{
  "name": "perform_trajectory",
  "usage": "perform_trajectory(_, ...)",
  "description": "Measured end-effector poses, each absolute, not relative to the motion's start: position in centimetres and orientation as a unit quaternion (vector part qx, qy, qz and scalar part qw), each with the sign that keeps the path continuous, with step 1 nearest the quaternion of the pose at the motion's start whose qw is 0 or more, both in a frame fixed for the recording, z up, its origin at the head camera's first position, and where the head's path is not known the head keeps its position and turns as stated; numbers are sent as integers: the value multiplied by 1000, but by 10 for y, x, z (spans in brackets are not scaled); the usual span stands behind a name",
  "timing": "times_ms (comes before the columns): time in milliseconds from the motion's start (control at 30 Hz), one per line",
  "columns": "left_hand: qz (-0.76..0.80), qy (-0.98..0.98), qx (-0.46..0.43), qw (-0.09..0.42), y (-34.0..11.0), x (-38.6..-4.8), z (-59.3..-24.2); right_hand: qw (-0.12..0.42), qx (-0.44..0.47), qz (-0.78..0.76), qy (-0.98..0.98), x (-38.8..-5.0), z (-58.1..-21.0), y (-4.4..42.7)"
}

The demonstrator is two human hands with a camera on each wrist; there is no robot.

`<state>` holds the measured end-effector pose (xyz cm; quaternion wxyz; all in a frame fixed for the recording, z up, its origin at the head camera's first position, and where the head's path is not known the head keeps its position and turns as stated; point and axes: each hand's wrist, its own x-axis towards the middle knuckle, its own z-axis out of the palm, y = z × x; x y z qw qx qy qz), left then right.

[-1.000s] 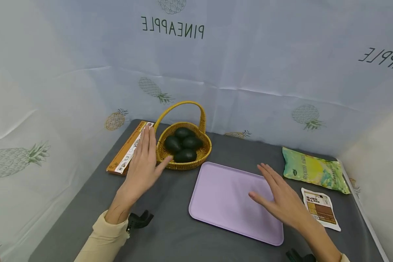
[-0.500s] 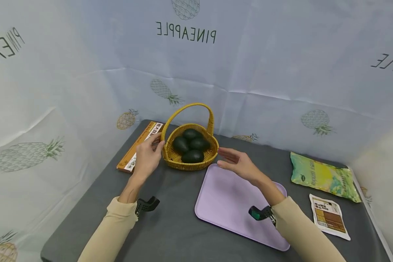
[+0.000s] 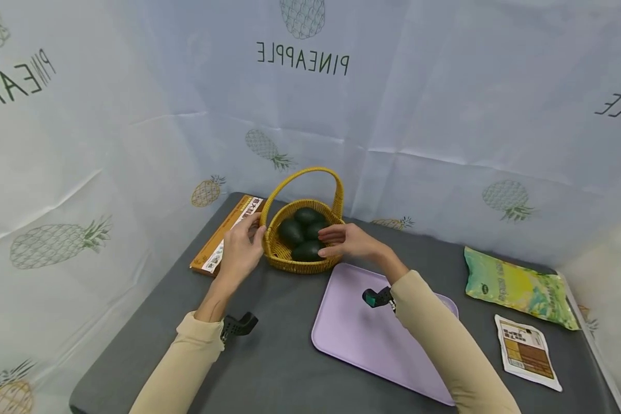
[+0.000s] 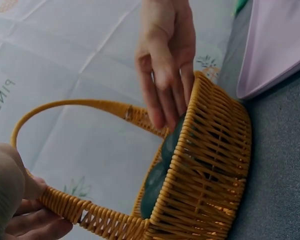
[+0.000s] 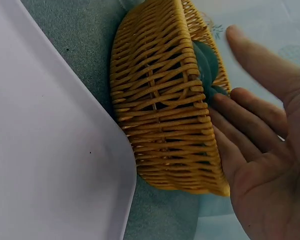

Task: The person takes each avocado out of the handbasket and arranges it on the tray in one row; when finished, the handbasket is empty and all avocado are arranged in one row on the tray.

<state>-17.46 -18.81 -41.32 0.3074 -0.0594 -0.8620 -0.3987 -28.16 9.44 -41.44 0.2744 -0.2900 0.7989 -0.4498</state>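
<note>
Left hand (image 3: 242, 247) pinches handle (image 3: 318, 168) of yellow basket (image 3: 295, 267), just beside tray (image 3: 378, 328). Right hand (image 3: 354, 240), fingers extended, thumb apart, over avocados (image 3: 291, 233) inside basket. Careless nudge could roll avocados; tug on handle might tip basket.

The basket (image 3: 295, 265) looks rough-woven, the avocados (image 3: 291, 233) smooth, the tray (image 3: 367, 330) matt plastic, the bag (image 3: 517, 287) glossy film.
</note>
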Motion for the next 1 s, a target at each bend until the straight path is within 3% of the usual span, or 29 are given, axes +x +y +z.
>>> perform_trajectory(1000, -404, -858, -64, 311, -191, -175, -415, 201, -314, -294, 880, -284, -427, 47)
